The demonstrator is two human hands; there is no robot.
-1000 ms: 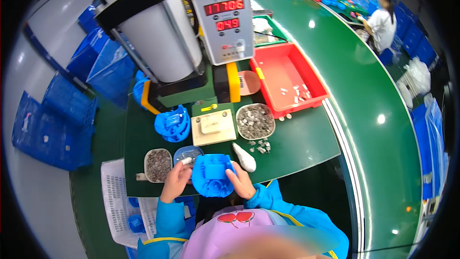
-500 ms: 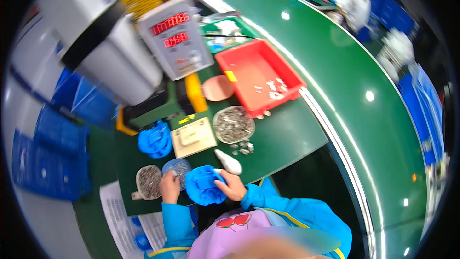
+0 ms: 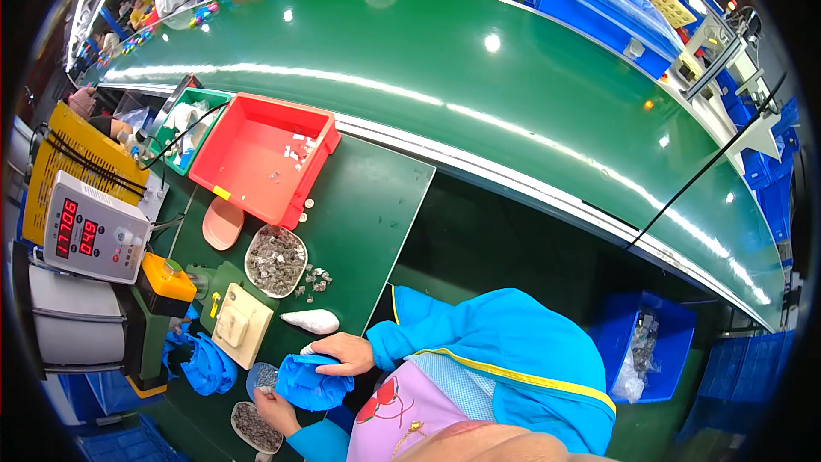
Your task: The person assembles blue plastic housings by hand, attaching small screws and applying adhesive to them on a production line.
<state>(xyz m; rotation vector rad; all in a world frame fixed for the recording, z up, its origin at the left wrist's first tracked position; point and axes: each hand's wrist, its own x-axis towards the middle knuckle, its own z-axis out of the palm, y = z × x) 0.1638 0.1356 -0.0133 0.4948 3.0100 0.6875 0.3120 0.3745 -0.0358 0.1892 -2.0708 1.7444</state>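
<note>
R hand [image 3: 346,353] gripping blue plastic part [image 3: 313,385], L hand [image 3: 278,411] at blue dish [image 3: 251,378], L fingers' hold can't tell, wht obj. [image 3: 312,321] nearby

Bright blue jacket [image 3: 530,334], long sleeves, yellow piping [image 3: 547,383]. Pale-blue mesh lining [image 3: 457,385] at open front. Lilac top [image 3: 432,406] under it, red fruit print [image 3: 387,392], gold-coloured chain [image 3: 414,429] near neckline. White cover [image 3: 307,348] on one right hand [image 3: 346,354] fingertip.

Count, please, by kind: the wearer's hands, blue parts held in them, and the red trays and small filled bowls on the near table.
Left hand and right hand: 2
Blue part held: 1
Red tray: 1
Small filled bowls: 3
Total: 7
</note>
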